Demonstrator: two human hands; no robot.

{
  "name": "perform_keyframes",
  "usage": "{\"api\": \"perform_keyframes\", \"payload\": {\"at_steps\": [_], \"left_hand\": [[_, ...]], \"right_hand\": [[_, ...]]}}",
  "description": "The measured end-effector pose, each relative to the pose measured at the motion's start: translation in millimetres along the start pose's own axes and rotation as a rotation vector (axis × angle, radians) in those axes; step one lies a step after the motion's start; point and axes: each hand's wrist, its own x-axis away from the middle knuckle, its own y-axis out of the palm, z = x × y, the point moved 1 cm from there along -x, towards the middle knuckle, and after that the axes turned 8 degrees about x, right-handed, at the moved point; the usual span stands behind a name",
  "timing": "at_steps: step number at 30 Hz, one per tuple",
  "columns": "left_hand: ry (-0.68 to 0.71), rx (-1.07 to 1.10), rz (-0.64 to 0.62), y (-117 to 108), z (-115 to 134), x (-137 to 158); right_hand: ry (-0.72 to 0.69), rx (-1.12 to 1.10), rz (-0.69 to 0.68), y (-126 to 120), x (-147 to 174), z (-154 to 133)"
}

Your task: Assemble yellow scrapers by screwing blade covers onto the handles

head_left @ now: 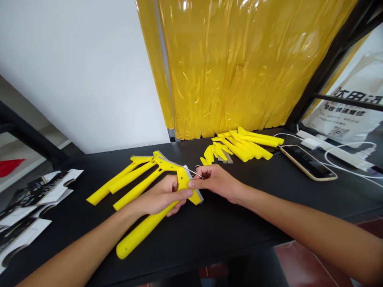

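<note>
My left hand [164, 195] is closed around a yellow scraper [143, 233], just below its wide head, with the long handle slanting down to the lower left. Its thumb lies on the head's yellow cover. My right hand [217, 181] is closed at the head's metal-edged side, thumb against that edge. A thin metal piece [191, 170] shows between its fingers and the head; its exact kind is unclear. Left of the hands, several similar yellow scrapers [136, 189] lie side by side. Small yellow cover plates [214, 152] lie beyond the right hand.
Further yellow handles [247, 147] are piled at the back of the black table [239, 235]. A phone [309, 161] with white cables and a power strip [335, 149] occupies the right. Printed cards [36, 207] lie left. Yellow plastic strips [239, 71] hang behind.
</note>
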Motion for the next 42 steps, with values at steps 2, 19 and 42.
{"api": "perform_keyframes", "payload": {"at_steps": [2,19,42], "left_hand": [[-0.003,0.002,0.016,1.0,0.4,1.1],[-0.005,0.077,0.184,-5.0,-6.3,-7.4],[-0.006,0.129,0.252,-4.8,-12.1,-8.5]], "right_hand": [[-0.006,-0.013,-0.018,-0.2,-0.7,-0.4],[-0.206,0.872,-0.020,-61.8,-17.8,0.6],[-0.284,1.033,0.063,-59.0,-24.2,13.2]]}}
